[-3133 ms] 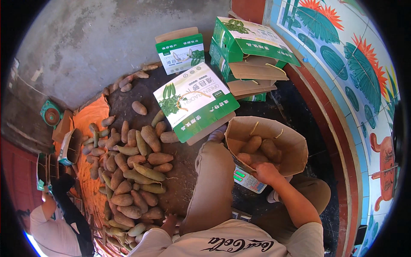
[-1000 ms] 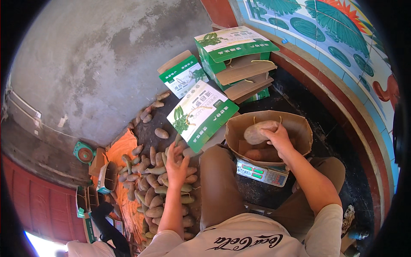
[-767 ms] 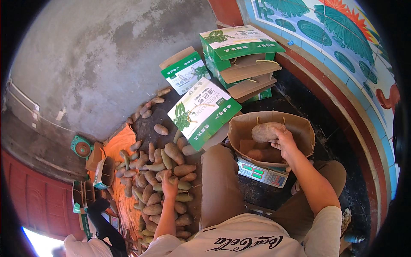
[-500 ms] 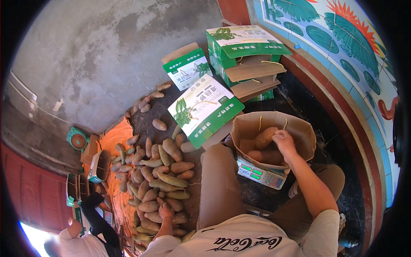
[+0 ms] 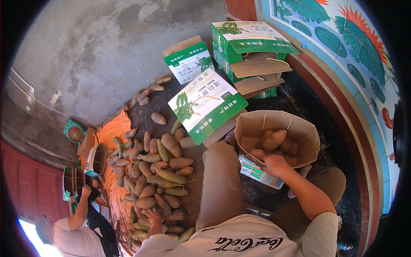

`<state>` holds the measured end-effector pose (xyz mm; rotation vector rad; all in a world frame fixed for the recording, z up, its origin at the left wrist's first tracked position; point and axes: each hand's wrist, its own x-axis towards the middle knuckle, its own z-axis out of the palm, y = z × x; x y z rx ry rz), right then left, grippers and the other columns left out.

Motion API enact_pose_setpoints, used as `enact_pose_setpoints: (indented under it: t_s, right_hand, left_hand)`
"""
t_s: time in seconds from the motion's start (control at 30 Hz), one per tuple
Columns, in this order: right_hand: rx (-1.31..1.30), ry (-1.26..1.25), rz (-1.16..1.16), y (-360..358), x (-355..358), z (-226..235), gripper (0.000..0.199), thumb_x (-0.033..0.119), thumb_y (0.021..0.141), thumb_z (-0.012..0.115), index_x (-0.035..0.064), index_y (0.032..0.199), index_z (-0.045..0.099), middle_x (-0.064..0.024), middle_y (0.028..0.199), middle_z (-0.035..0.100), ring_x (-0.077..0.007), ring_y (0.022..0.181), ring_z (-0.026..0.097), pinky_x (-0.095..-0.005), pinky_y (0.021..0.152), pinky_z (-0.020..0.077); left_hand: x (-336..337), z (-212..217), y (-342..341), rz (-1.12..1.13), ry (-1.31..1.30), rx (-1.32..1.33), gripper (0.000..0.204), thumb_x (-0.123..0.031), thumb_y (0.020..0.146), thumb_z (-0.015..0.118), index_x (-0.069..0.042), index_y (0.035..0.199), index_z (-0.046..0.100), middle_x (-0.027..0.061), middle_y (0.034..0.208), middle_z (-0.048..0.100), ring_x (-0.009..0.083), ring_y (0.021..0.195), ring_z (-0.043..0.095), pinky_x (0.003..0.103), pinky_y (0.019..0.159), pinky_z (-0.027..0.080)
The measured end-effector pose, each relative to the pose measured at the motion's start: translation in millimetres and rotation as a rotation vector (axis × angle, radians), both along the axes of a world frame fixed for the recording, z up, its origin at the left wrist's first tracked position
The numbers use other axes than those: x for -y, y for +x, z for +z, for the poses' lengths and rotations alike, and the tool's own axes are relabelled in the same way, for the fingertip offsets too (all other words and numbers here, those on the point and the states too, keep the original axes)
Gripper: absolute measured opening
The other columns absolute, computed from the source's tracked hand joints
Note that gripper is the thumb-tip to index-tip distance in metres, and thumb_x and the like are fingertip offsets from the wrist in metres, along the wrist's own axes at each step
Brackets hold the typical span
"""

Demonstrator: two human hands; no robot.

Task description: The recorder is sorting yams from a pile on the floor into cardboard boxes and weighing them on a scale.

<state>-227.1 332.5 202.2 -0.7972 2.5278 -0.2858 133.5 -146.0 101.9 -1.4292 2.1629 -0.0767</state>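
A brown cardboard box stands open on a white digital scale between my legs. Several brown, soil-coated radishes lie inside it. My right hand reaches over the near rim, its fingers curled round the end of a radish; the fingertips are partly hidden. On my left, my left hand rests on the near part of a big pile of radishes, some brown and some greenish. Its fingers are apart and touch the radishes beneath.
A green-and-white carton lies beyond my left knee, with stacked cartons behind. An orange sheet lies under the pile's left side. At lower left another person sits near open boxes. A tiled wall borders the right.
My right hand has moved nearer to me, from the upper radish to the box's near side; that radish has shifted right. My left hand has slid toward me and left. The other person's arm has risen.
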Motion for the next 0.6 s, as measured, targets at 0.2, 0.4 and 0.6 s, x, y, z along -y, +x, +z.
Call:
enact_pose_setpoints:
  t_s: [0.2,0.4,0.6]
  right_hand:
    - [-0.003,0.04,0.013,2,3,6,0.034,0.031,0.076,0.062,0.0001,0.089,0.063,-0.0208,0.087,0.063,-0.0346,0.084,0.061,-0.0428,0.074,0.0483]
    - [0.011,0.058,-0.024,3,2,8,0.034,0.031,0.076,0.061,-0.0006,0.088,0.064,-0.0211,0.086,0.063,-0.0346,0.084,0.061,-0.0428,0.074,0.0481]
    - [0.015,0.054,-0.02,0,6,2,0.034,0.032,0.076,0.06,-0.0007,0.08,0.066,-0.0209,0.085,0.063,-0.0342,0.083,0.061,-0.0423,0.073,0.0483]
  left_hand:
    - [8,-6,-10,-0.076,-0.009,0.236,0.068,-0.027,0.068,0.07,-0.023,0.127,0.037,0.0112,0.135,0.026,0.0325,0.124,0.031,0.045,0.091,0.041]
    - [-6,-17,-10,-0.435,-0.084,0.375,0.049,-0.03,0.074,0.062,-0.023,0.12,0.046,0.0108,0.131,0.031,0.0323,0.121,0.032,0.049,0.093,0.033]
    - [21,-60,19,-0.659,-0.187,0.386,0.049,-0.031,0.075,0.061,-0.02,0.121,0.048,0.0107,0.126,0.038,0.0335,0.12,0.032,0.052,0.094,0.029]
